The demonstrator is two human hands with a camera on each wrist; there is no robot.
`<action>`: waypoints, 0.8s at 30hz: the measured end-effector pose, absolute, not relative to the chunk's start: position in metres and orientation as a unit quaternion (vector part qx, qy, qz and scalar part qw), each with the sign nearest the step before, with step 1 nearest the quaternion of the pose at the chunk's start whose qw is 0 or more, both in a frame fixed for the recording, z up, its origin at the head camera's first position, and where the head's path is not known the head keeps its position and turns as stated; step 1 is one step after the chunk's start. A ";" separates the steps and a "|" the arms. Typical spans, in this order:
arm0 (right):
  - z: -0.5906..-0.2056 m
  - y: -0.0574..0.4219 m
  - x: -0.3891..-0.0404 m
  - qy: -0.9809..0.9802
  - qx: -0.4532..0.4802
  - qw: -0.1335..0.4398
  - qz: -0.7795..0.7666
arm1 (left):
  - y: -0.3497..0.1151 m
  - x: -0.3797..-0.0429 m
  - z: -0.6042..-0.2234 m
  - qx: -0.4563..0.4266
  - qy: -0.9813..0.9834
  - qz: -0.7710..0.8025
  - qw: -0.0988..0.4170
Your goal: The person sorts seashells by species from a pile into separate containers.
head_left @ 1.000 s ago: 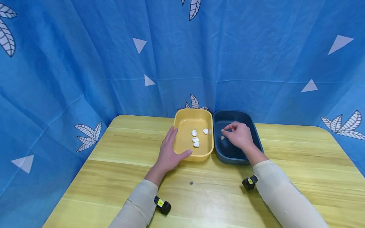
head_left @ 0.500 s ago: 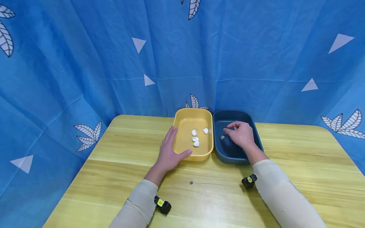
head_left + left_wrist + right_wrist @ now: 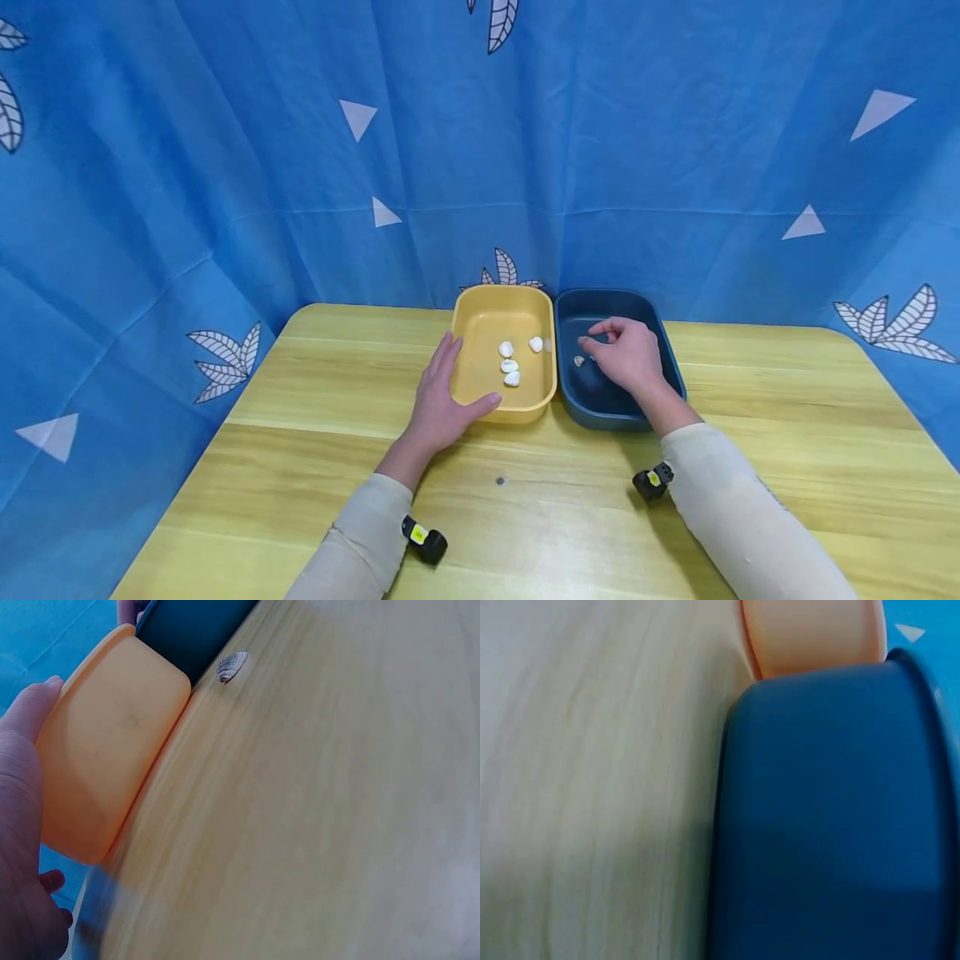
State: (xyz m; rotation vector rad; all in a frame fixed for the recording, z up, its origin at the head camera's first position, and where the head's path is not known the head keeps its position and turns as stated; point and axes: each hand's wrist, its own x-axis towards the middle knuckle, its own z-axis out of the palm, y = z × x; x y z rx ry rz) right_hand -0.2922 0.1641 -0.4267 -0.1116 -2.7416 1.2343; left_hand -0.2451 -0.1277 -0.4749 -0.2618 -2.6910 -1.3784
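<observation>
My left hand (image 3: 438, 408) rests at the near left corner of a yellow plastic bin (image 3: 480, 310), thumb along the front rim and straight fingers along the left side. Several small white seashells (image 3: 512, 378) lie inside this bin. Over a dark blue bin (image 3: 600, 302) on the right, my right hand (image 3: 632, 354) reaches in with thumb and index finger brought toward each other. Whether the fingertips hold something is too small to tell. Below them lies a small brownish shell (image 3: 579, 361), with a pale bit beside it partly hidden by the hand.
A grey ridged seashell (image 3: 232, 666) lies on the wooden table (image 3: 300, 810) in front of the bins, a small grey spot (image 3: 501, 481) in the head view. Both bins stand side by side. Behind the table hangs a blue curtain (image 3: 450, 150).
The right hand's fingers have shifted slightly within the blue bin, and a pale bit now shows under them. The head view has swung slightly. The left hand stays on the yellow bin.
</observation>
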 end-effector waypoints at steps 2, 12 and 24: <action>-0.425 0.162 -0.288 -0.908 -0.028 0.068 0.412 | -0.128 -0.245 -0.475 -0.084 -0.885 -0.455 0.054; -0.412 0.144 -0.261 -0.894 0.049 0.091 0.435 | -0.128 -0.246 -0.477 -0.092 -0.883 -0.456 0.063; -0.395 0.117 -0.212 -0.871 0.148 0.107 0.455 | -0.129 -0.246 -0.476 -0.089 -0.890 -0.444 0.056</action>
